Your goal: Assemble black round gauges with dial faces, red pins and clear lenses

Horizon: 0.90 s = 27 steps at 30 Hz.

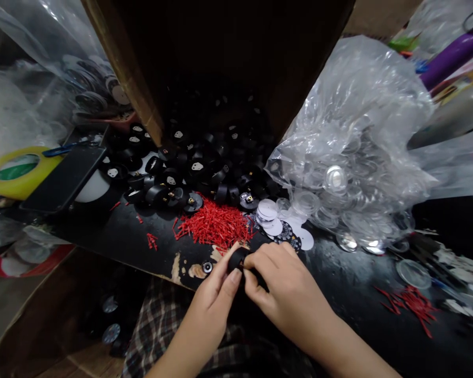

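My left hand [214,294] grips a small round black gauge housing [235,259] between thumb and fingers, just off the bench's front edge. My right hand [279,278] is closed, with thumb and index finger pinched at the face of that housing. What sits between those fingertips is too small to make out. Straight ahead of both hands lies a heap of thin red pointers [216,223]. White and black printed dial discs [268,212] are stacked right of the heap. A small round metal-rimmed piece [207,268] rests left of my hands.
Many black housings [197,168] spill from a large open carton [130,68]. Clear round covers [335,181] fill a plastic bag at right. More red pointers [415,304] lie far right. A phone [65,178] leans on yellow tape [0,170]. Below left stands another box [43,315].
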Each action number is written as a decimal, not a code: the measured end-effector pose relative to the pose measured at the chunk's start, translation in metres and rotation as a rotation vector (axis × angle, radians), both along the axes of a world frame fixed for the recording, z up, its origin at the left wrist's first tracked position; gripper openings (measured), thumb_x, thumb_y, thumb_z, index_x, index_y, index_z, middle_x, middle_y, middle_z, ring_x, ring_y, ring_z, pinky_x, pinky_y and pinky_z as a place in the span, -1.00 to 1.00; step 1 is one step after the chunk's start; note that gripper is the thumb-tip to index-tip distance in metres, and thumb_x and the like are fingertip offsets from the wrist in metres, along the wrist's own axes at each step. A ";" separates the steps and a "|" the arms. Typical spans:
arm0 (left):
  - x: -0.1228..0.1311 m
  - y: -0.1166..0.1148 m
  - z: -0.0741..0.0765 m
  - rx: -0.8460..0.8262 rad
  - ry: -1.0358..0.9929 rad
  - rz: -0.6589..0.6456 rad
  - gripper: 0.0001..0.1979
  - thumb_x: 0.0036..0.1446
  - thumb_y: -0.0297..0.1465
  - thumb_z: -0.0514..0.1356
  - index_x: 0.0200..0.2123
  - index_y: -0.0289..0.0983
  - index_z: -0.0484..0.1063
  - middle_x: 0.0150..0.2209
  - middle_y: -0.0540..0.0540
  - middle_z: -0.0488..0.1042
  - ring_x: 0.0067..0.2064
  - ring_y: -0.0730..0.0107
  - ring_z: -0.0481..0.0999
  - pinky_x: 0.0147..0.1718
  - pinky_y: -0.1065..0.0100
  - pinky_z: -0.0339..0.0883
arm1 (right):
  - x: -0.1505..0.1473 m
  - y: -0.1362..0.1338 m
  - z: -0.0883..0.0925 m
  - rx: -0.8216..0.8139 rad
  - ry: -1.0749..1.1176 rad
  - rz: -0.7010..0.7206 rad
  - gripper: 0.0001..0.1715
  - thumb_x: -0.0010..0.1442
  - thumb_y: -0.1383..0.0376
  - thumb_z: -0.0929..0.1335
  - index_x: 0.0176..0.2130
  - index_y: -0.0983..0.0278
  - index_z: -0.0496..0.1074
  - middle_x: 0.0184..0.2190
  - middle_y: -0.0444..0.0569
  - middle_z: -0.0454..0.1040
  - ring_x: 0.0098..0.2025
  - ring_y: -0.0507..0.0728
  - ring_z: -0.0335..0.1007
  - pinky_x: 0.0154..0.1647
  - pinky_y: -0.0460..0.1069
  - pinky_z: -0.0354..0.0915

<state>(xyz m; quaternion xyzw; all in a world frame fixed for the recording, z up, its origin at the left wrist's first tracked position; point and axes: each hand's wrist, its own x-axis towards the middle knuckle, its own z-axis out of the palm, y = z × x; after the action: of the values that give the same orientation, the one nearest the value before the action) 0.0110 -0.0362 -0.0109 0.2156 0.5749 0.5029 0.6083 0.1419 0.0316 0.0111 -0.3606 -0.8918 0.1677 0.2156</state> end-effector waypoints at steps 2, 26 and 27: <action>0.004 -0.001 -0.001 -0.094 -0.129 0.081 -0.59 0.06 -0.12 0.24 0.00 -0.04 0.50 0.17 -0.03 0.40 0.25 0.06 0.26 0.23 0.06 0.11 | -0.004 -0.002 0.001 -0.033 0.025 -0.050 -0.82 0.15 0.48 0.25 -0.44 0.28 0.34 -0.50 -0.10 0.37 -0.43 0.07 0.22 -0.33 0.00 0.12; 0.003 0.011 -0.013 0.036 -0.214 0.031 -0.58 0.13 -0.20 0.22 0.07 -0.11 0.43 0.19 -0.08 0.38 0.17 0.09 0.38 0.14 0.11 0.30 | 0.086 0.091 -0.019 -0.017 -0.019 -0.600 -0.75 0.16 0.31 0.28 -0.16 0.32 0.45 -0.25 0.07 0.40 -0.34 0.14 0.37 -0.19 0.09 0.31; 0.003 0.011 -0.013 0.043 -0.236 0.047 -0.58 0.14 -0.20 0.22 0.07 -0.11 0.43 0.18 -0.09 0.40 0.16 0.09 0.39 0.12 0.12 0.33 | 0.086 0.091 -0.021 -0.033 -0.059 -0.600 -0.70 0.15 0.30 0.29 -0.11 0.34 0.44 -0.20 0.10 0.38 -0.34 0.14 0.36 -0.18 0.10 0.31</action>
<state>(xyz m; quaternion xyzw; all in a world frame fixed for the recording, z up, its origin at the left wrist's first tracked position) 0.0138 -0.0249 -0.0240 0.1544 0.4935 0.5512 0.6549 0.2283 0.1225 -0.0095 -0.6159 -0.7486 0.1005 0.2238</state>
